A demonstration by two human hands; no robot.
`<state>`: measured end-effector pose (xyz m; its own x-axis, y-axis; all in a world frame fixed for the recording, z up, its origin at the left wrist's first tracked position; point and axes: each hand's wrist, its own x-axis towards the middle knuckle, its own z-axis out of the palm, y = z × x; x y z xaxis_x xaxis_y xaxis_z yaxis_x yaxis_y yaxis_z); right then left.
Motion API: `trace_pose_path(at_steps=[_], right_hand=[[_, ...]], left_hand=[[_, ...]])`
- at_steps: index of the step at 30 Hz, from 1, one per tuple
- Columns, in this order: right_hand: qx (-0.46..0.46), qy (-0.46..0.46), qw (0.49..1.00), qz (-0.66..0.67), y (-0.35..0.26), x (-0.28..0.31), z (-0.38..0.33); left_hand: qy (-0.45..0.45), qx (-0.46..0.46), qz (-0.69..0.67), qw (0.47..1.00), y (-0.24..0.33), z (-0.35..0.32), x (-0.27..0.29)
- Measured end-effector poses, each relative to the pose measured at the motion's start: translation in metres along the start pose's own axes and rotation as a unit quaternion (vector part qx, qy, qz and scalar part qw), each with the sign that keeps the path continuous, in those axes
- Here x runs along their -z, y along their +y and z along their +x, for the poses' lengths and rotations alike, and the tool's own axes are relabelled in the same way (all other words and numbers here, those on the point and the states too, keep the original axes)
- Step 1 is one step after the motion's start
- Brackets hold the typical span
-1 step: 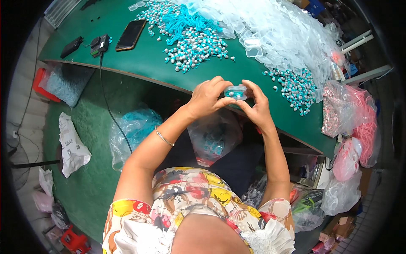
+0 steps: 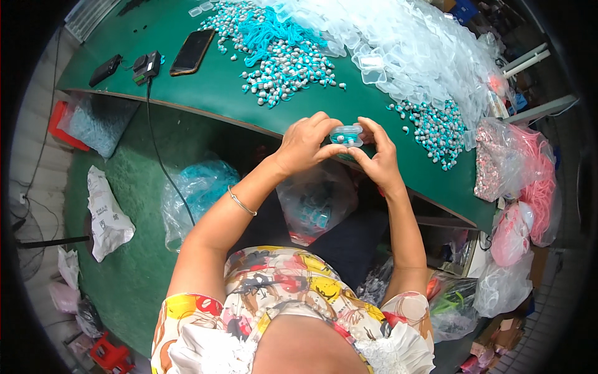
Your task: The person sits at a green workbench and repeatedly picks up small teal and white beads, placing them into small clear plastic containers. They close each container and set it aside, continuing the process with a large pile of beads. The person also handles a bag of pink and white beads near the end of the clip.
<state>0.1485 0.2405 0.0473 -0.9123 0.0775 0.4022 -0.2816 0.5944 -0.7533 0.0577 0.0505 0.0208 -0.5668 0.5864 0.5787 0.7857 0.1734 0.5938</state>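
Between my two hands, just over the table's near edge, is a small clear plastic box (image 2: pixel 346 136) with teal cord and grey pieces inside. My left hand (image 2: pixel 307 142) grips its left end between thumb and fingers. The right end is pinched by my right hand (image 2: pixel 379 154), thumb below and fingers above. Whether the lid is fully closed I cannot tell. Beyond the hands lies a pile of small grey-and-teal pieces (image 2: pixel 286 71), with a bundle of teal cords (image 2: pixel 269 34) on top. More such pieces (image 2: pixel 433 131) lie to the right.
A large heap of clear plastic boxes (image 2: pixel 411 47) covers the back right of the green table (image 2: pixel 205 93). A phone (image 2: pixel 192 52) and a small black device with a cable (image 2: pixel 147 67) lie left. Bags of pink cord (image 2: pixel 532 181) hang right. Below stands an open clear bag (image 2: pixel 317 199) holding boxes.
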Motion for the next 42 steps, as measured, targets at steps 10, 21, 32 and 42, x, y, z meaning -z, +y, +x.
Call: trace_pose_path(at_steps=[10, 21, 32, 42], right_hand=[[0.061, 0.059, 0.983, -0.160, 0.014, 0.002, -0.017], [0.104, 0.047, 0.970, -0.216, 0.007, 0.000, -0.014], [0.086, 0.052, 0.976, -0.191, 0.013, 0.001, -0.017], [0.110, -0.020, 0.985, -0.133, 0.006, 0.002, 0.002]], left_hand=[[-0.013, -0.009, 0.066, 0.998, 0.007, 0.003, -0.003], [0.003, -0.031, 0.061, 0.998, 0.005, 0.004, -0.004], [0.008, -0.036, 0.070, 0.997, 0.006, 0.003, -0.004], [-0.004, -0.032, 0.063, 0.997, 0.008, 0.001, -0.005]])
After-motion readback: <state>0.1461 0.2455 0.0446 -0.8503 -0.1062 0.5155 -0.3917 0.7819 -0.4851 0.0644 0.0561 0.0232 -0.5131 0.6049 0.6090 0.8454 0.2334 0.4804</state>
